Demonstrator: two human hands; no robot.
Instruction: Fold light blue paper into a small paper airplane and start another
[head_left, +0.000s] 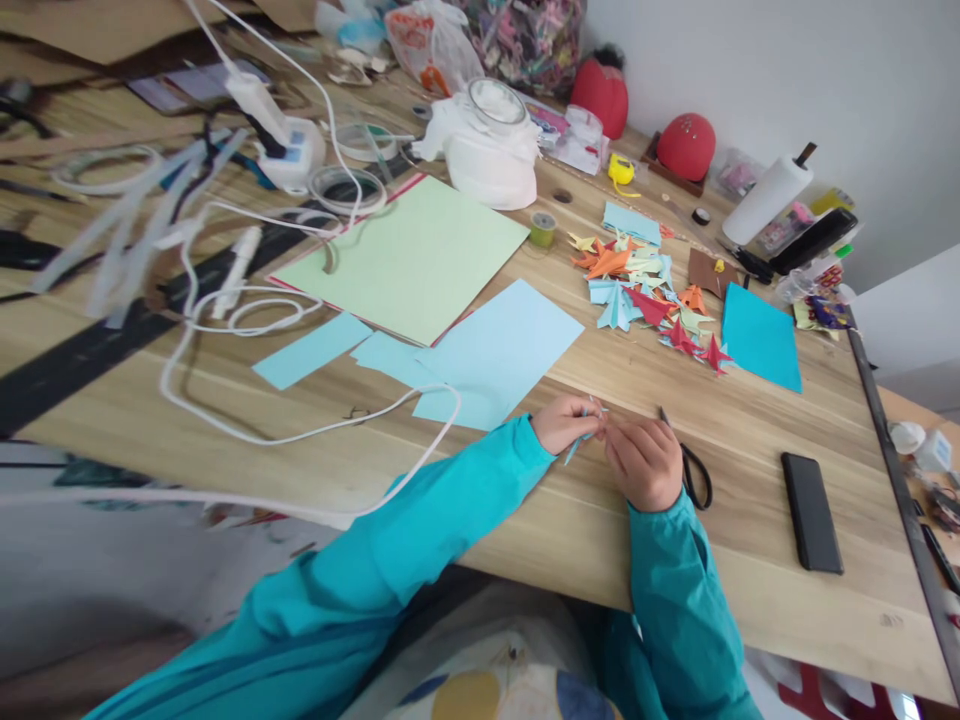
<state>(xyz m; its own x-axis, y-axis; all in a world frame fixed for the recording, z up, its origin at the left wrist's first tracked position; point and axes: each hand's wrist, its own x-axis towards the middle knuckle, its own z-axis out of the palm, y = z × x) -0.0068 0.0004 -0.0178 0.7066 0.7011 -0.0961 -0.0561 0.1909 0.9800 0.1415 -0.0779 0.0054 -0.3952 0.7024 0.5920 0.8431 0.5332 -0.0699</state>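
Both hands work just inside the near edge of the wooden table point(739, 560), where bare wood runs rightward to one black phone point(812, 512) and the dark-trimmed right edge. The left hand point(564, 424) pinches one small folded light-blue paper piece point(573, 450), fingertips drawn together; the right hand point(645, 460) meets it with thumb and fingers closed on the same piece, between the two hands. One pair of black-handled scissors point(699, 475) lies just beside the right hand. At the far side, a clear plastic bag point(525, 40) holds many small pinkish items, too blurred to count, and one brown tray point(667, 171) holds a red dome point(686, 147). Beyond the hands lie one large light-blue sheet point(506, 345), one blue strip point(311, 350), one teal sheet point(761, 335) and a heap of folded paper cranes point(649, 290), over ten, overlapping too much for an exact count.
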